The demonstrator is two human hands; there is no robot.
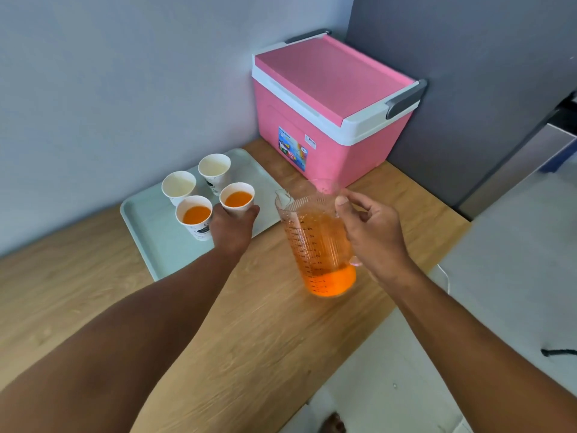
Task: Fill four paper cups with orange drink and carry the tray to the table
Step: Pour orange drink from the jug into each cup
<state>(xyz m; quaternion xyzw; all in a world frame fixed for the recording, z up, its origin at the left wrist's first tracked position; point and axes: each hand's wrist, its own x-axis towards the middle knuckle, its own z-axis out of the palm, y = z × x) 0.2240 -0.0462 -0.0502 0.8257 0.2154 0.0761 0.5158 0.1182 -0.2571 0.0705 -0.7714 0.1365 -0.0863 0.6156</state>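
Observation:
A pale green tray (146, 220) lies on the wooden counter with several white paper cups on it. Both far cups (179, 185) (214, 166) hold no drink. The near left cup (194, 214) has orange drink in it. My left hand (232, 228) is shut on the near right cup (237, 199), which also holds orange drink. To the right, my right hand (371, 232) grips the handle of a clear measuring jug (315, 245), upright, with orange drink in its lower part.
A pink cooler box (331, 98) with a white rim and grey handles stands at the back of the counter in the corner. The wooden counter (249, 323) ends at the right over a white floor. A grey cabinet (468, 89) rises behind.

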